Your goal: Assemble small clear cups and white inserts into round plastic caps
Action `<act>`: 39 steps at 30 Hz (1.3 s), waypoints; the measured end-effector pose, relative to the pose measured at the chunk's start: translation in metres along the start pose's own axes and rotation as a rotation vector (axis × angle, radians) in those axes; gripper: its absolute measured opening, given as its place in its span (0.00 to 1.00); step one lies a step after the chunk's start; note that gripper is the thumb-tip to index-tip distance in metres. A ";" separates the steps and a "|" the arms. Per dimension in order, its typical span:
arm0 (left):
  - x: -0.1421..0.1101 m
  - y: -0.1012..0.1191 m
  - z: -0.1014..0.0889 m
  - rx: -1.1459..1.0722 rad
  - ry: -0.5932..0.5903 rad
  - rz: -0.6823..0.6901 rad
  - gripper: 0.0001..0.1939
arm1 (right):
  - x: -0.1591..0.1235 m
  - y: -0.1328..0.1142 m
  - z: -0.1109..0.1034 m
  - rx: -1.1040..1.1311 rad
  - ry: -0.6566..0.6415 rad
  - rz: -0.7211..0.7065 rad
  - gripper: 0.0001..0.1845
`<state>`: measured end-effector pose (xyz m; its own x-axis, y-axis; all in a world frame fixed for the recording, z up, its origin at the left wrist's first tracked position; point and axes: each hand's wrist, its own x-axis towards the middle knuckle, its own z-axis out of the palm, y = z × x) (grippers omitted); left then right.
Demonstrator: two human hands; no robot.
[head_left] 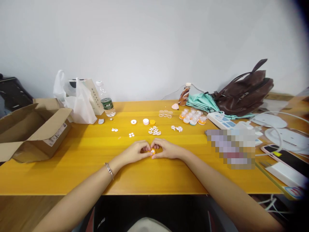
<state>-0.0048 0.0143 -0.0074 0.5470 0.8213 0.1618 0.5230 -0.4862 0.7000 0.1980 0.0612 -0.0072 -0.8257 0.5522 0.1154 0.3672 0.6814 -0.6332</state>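
Observation:
My left hand [136, 151] and my right hand [166, 149] rest together on the yellow table [79, 161], fingertips pinched round a small orange and white round part [153, 151]. Just beyond them lie several small white gear-like pieces [154, 130], a white round cap [145, 121], an orange cap [152, 122] and a white ring [133, 121]. Further back right stand several finished orange and clear pieces [193, 116] and clear little cups [165, 113]. A metal bracelet [109, 169] circles my left wrist.
An open cardboard box [31, 132] sits at the left. White plastic bags [79, 101] and a water bottle [106, 100] stand behind it. At the right are a brown bag [243, 93], a power strip [222, 120], cables, white chargers [285, 138] and a phone [287, 156].

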 end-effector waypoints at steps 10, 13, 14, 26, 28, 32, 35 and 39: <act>0.006 0.001 0.003 -0.016 0.015 -0.184 0.14 | 0.001 -0.005 0.002 -0.003 0.020 0.020 0.18; 0.005 0.006 0.003 0.025 0.040 -0.190 0.11 | 0.001 -0.006 0.002 -0.005 0.025 0.029 0.17; 0.004 0.008 0.004 0.039 0.050 -0.195 0.11 | 0.001 -0.007 0.002 -0.007 0.024 0.032 0.17; 0.000 0.018 0.003 0.282 0.076 -0.117 0.08 | 0.003 -0.004 0.002 0.030 0.021 0.021 0.15; 0.000 0.016 0.003 0.246 0.065 -0.111 0.10 | 0.003 -0.005 0.002 0.032 0.024 0.024 0.16; 0.002 0.014 0.002 0.143 0.052 -0.164 0.11 | 0.002 -0.005 0.002 0.027 0.028 0.037 0.17; 0.003 0.015 0.002 0.116 0.063 -0.196 0.11 | 0.003 -0.004 0.002 0.024 0.024 0.037 0.17; 0.003 0.019 0.003 0.136 0.085 -0.222 0.10 | 0.003 -0.006 0.003 0.013 0.029 0.042 0.17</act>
<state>0.0085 0.0067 0.0041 0.3553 0.9316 0.0765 0.7099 -0.3222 0.6263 0.1922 0.0575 -0.0052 -0.7967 0.5942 0.1104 0.3957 0.6509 -0.6479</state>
